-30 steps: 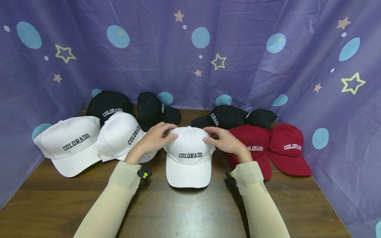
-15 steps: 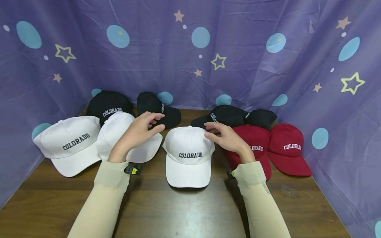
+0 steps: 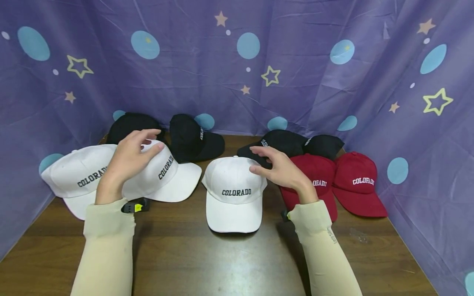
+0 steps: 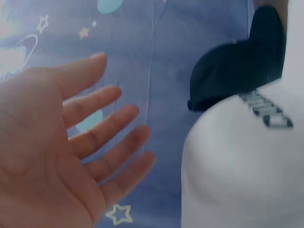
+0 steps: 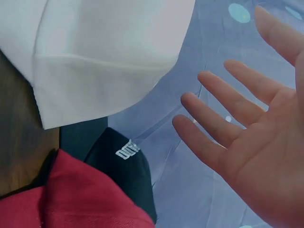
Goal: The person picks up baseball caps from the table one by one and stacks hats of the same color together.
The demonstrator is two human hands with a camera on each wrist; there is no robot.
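Note:
A white baseball cap lettered COLORADO sits at the middle of the table, brim toward me. My right hand hovers by its upper right side, fingers loosely spread; the right wrist view shows a gap between the fingers and the white crown. Over at the left, my left hand is held above two more white caps, one with its brim to the right and one farther left, partly hidden by the hand. Its palm holds nothing, and its fingers are apart from the cap beside it.
Behind the white caps stand two black caps, one at the far left and one nearer the middle. At right are two more black caps and two red caps. A purple curtain surrounds the wooden table.
My left hand has left the middle white cap and moved left, over the other white caps. My right hand has lifted slightly off the cap's right side. The middle cap stays in place.

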